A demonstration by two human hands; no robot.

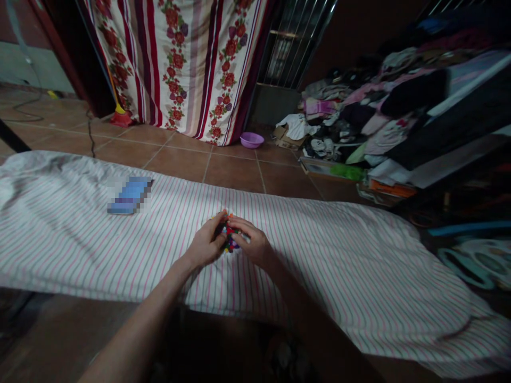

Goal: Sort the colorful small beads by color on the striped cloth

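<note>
A small heap of tiny multicoloured pieces lies on the striped cloth, in red, green, purple, orange and yellow. My left hand curves around its left side, fingers bent and apart from the thumb, touching the edge of the heap. From the right, my right hand cups the heap with its fingers reaching over the top. Both hands rest low at the cloth, their fingertips close together at the far side. The pieces are too small to make out singly, and part of the heap is hidden under the fingers.
A blurred blue flat object lies on the cloth at the left. Beyond are a floral curtain, a purple basin and a red broom head on the tiled floor. Clothes are piled at the back right.
</note>
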